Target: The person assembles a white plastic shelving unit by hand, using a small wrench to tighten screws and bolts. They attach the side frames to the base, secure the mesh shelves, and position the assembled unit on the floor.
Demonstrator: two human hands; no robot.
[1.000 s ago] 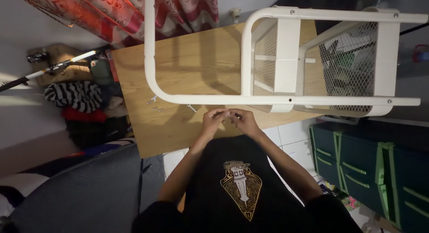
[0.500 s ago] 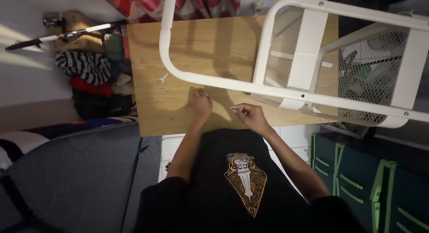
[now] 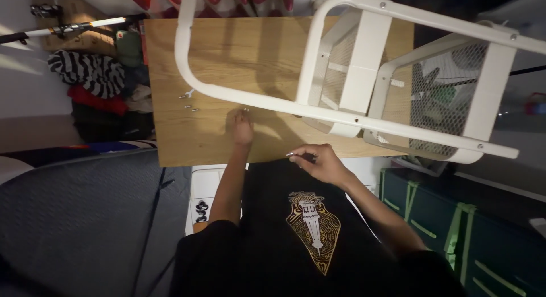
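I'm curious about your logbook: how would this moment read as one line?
left hand: on wooden table, at small screw | right hand: pinching small metal piece | white cart frame: lying on table

The table (image 3: pixel 205 137) looks like light wood with a smooth, matt grain. The white cart frame (image 3: pixel 239 98) lying across it appears to be painted metal tubing with a faint sheen, and its baskets (image 3: pixel 449 98) have perforated metal mesh walls. Small screws (image 3: pixel 190 107) on the table's left part glint like bare metal. The right hand (image 3: pixel 321 162) pinches a thin shiny metal piece (image 3: pixel 291 155). At far left lies soft striped cloth (image 3: pixel 85 72).
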